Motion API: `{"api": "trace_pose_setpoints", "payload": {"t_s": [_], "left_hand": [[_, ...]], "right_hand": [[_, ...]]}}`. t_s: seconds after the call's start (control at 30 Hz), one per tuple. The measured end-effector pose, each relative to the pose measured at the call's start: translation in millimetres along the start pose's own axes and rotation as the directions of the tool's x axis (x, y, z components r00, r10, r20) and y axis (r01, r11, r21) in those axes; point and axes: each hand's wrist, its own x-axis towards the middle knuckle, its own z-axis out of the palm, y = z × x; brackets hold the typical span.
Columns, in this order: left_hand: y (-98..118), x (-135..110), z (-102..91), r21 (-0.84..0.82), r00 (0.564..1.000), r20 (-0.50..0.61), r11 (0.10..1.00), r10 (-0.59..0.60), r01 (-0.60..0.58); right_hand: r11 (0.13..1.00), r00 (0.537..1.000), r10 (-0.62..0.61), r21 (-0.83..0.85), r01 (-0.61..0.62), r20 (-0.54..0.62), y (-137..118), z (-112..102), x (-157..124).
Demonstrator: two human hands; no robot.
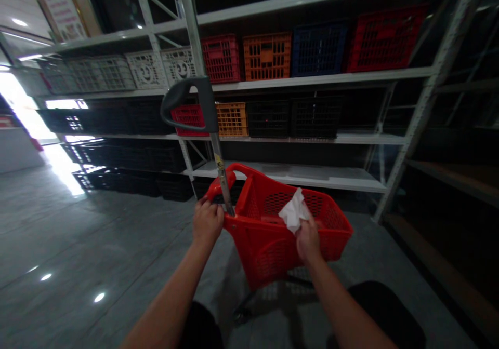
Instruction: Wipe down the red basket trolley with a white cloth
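Note:
A small red plastic shopping cart (268,245) stands on the floor in front of me, with perforated sides and a red push handle (220,185). A metal pole with a grey loop grip (206,105) rises from its handle end. My left hand (208,218) is closed around the near end of the red handle. In my right hand (309,239) is a crumpled white tissue (294,211), pinched above the near rim of the basket. The fingertips of the right hand are partly hidden behind the tissue.
Metal shelving (312,81) runs behind the cart, holding a red crate (385,40), an orange crate (267,55), a blue crate (318,50) and several white and black ones. Grey tiled floor (117,245) lies to the left. A wooden shelf (460,180) is at right.

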Motion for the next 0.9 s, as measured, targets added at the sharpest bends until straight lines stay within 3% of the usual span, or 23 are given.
{"api": "trace_pose_setpoints", "payload": {"t_s": [0.1, 0.17, 0.2, 0.23, 0.33, 0.4, 0.47, 0.53, 0.63, 0.73, 0.83, 0.9], "left_hand": [[22.4, -11.7, -18.6, -0.075, 0.988, -0.119, 0.994, -0.094, 0.085], [50.2, -27.3, -35.9, -0.240, 0.986, -0.155, 0.970, -0.068, 0.029], [66.8, -36.4, -43.9, -0.381, 0.996, -0.089, 0.924, 0.002, -0.036], [83.8, -45.2, -50.6, -0.511, 0.996, -0.002, 0.856, 0.088, -0.077], [127.1, -64.9, -58.8, -0.688, 0.941, 0.275, 0.723, 0.196, 0.051], [142.9, -70.9, -56.3, -0.718, 0.912, 0.350, 0.687, 0.215, 0.114], [148.4, -74.1, -51.6, -0.733, 0.900, 0.376, 0.665, 0.221, 0.143], [147.0, -77.5, -47.6, -0.758, 0.889, 0.387, 0.633, 0.242, 0.158], [134.8, -82.5, -44.0, -0.825, 0.872, 0.399, 0.526, 0.284, 0.207], [106.4, -77.3, -43.0, -0.851, 0.939, 0.312, 0.482, 0.145, 0.208], [64.9, -54.6, -43.3, -0.706, 0.997, 0.072, 0.706, -0.005, 0.054], [38.9, -34.6, -41.3, -0.460, 0.998, -0.057, 0.887, 0.008, -0.033]], "right_hand": [[0.914, 0.977, 0.209, 0.364, -0.181, -0.038, -17.6, 0.7, -7.3], [0.860, 0.961, 0.276, 0.444, -0.251, 0.008, -22.9, 0.0, -18.4], [0.848, 0.956, 0.291, 0.454, -0.273, 0.030, -24.0, 0.5, -25.4], [0.845, 0.953, 0.299, 0.449, -0.291, 0.055, -24.4, 1.8, -33.1], [0.888, 0.949, 0.270, 0.339, -0.311, 0.162, -24.8, 8.0, -58.4], [0.954, 0.942, 0.200, 0.166, -0.251, 0.271, -25.6, 10.1, -74.7], [0.995, 0.929, 0.101, -0.034, -0.095, 0.355, -26.5, 8.3, -88.7], [0.980, 0.923, -0.004, -0.183, 0.081, 0.385, -27.1, 3.3, -99.2], [0.926, 0.909, -0.114, -0.287, 0.243, 0.402, -28.8, -4.8, -103.6], [0.828, 0.829, -0.208, -0.359, 0.432, 0.518, -31.2, -9.3, -86.4], [0.568, 0.736, -0.257, -0.519, 0.639, 0.626, -23.8, -11.3, -52.5], [0.378, 0.738, -0.206, -0.643, 0.666, 0.643, -8.6, -9.9, -33.4]]}}
